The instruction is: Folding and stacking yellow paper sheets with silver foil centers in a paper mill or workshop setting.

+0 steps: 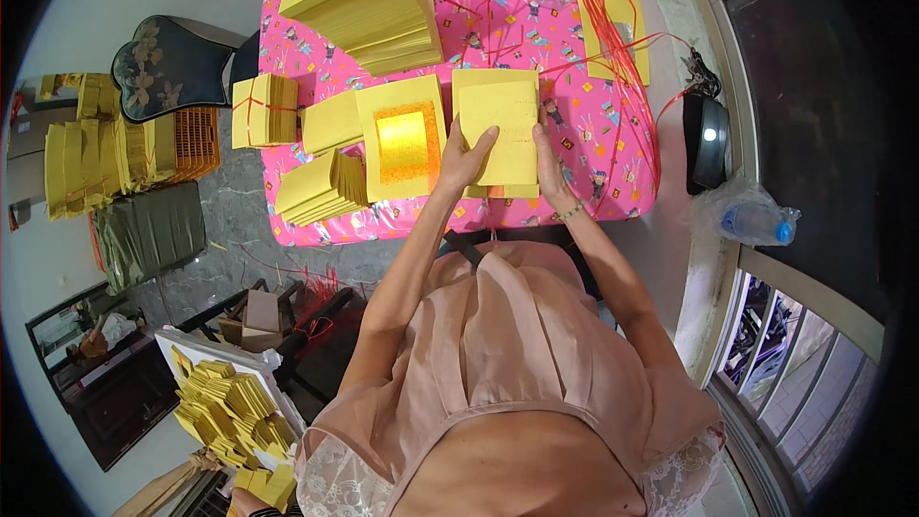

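Note:
A folded piece of yellow paper [505, 148] lies over a slightly larger yellow sheet at the near edge of the table. My left hand [467, 161] grips its left side, thumb on top, the other fingers mostly hidden. Along the right edge, my right hand [550, 165] closes on the same paper, thumb against the side. Just left of them is a yellow sheet with a shiny gold square framed in orange [402, 146]. Beside that sit a fanned pile of folded yellow papers [321, 190] and a smaller flat pile [332, 123].
A tall stack of yellow paper [378, 24] stands on the pink patterned tablecloth [483, 33]. A tied yellow bundle [265, 111] is at the left edge. Red plastic strands [622, 62] run down the right side. A chair [158, 72] stands left; a bagged bottle [756, 223] lies right.

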Available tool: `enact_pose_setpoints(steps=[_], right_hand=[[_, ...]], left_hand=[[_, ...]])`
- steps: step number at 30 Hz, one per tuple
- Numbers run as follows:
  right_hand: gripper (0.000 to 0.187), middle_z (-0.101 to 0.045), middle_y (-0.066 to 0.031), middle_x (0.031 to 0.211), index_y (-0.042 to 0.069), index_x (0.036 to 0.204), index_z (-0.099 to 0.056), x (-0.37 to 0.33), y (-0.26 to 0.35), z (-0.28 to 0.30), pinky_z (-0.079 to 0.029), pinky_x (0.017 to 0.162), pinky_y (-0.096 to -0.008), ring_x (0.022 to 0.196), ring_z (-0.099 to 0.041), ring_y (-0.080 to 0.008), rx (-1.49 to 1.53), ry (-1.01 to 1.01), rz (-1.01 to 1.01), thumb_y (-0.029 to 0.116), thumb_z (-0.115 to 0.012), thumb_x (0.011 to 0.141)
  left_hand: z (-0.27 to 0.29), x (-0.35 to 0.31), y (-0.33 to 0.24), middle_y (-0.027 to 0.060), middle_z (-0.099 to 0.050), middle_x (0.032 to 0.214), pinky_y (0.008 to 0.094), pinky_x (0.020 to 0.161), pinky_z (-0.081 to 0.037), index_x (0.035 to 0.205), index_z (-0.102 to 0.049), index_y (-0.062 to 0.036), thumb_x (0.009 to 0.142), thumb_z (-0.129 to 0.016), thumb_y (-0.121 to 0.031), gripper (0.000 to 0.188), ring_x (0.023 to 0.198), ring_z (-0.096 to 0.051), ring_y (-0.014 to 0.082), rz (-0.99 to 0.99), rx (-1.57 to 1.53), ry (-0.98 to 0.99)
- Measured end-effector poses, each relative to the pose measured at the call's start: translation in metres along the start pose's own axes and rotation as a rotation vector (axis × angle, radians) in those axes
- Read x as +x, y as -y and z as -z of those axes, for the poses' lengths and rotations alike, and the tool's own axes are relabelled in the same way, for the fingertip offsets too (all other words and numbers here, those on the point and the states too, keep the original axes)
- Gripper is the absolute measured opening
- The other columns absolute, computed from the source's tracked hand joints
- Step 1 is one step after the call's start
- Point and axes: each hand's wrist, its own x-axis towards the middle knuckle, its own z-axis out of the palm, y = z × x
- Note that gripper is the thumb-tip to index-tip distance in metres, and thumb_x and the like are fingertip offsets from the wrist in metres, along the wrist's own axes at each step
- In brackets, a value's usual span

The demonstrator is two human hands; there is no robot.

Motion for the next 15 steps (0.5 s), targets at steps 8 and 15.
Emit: enact_pose_setpoints(steps=[8,15], right_hand=[[0.081,0.001,-0.0151,0.162,0.0,0.154,0.004,0.002,-0.007,0.012,-0.007,0.121,-0.036,0.15,0.0,-0.0251,0.134,0.067,-0.053,0.05,-0.033,0.102],[0.072,-0.01,-0.013,0.161,0.004,0.155,-0.001,-0.002,0.002,0.0,-0.014,0.119,-0.0347,0.148,-0.012,-0.0221,0.031,-0.002,0.02,0.047,-0.028,0.105]], left_hand=[[-0.004,0.007,0.002,0.0162,-0.057,0.128,0.0331,0.098,-0.046,0.141,-0.033,0.0062,0.089,-0.071,-0.019,0.069,0.116,-0.057,0.0215,0.021,0.126,-0.011],[0.001,0.009,0.008,0.015,-0.058,0.127,0.0316,0.097,-0.047,0.141,-0.034,0.0037,0.09,-0.071,-0.021,0.068,0.116,-0.057,0.0201,-0.034,0.109,-0.01]])
